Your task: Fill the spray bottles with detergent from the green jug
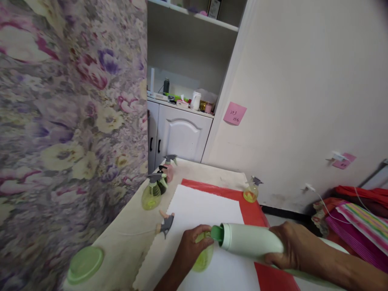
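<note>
My right hand (pixel 287 246) grips a large pale green bottle (pixel 251 241) tipped on its side, its green neck (pixel 217 233) pointing left. My left hand (pixel 190 248) is wrapped round a small yellow-green spray bottle body (pixel 203 258) standing on the white sheet (pixel 200 210), right under the big bottle's neck. A loose grey spray head (pixel 166 224) with its tube lies on the table just left of my left hand. A round green lid (pixel 85 263) rests near the table's front left corner.
A red mat (pixel 254 210) lies under the white sheet on the beige table (pixel 127 238). Three spray bottles (pixel 153 192) stand at the left edge, another (pixel 251 192) at the far right. Floral curtain (pixel 66 121) hangs left; a white cabinet (pixel 178 133) stands behind; striped fabrics (pixel 360 226) lie right.
</note>
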Tool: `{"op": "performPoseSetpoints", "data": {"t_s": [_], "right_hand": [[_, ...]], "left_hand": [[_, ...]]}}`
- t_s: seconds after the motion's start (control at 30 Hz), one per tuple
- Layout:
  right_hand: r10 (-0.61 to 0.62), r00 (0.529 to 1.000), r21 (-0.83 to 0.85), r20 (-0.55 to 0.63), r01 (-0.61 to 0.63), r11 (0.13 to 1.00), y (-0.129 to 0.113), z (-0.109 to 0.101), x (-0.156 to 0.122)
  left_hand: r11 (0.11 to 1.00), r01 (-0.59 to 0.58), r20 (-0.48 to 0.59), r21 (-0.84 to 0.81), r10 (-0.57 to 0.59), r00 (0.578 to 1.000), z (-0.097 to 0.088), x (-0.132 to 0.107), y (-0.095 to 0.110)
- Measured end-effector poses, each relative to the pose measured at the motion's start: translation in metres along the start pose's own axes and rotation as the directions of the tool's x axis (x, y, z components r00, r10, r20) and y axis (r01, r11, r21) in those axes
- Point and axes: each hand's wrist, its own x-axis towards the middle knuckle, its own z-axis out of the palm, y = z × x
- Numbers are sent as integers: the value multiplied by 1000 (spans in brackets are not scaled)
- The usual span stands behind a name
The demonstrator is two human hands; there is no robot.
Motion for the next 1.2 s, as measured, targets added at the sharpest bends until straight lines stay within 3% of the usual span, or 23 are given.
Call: {"op": "performPoseSetpoints", "data": {"t_s": [0.4,1.2], "right_hand": [[-50,999,9,-17,50,999,9,5,-1],[-10,1000,6,4,10,1000,0,-2,-2]], "left_hand": [[1000,2,21,-19,-1,1000,0,-1,4],[1000,9,22,-22,-9,1000,0,-2,5]]}}
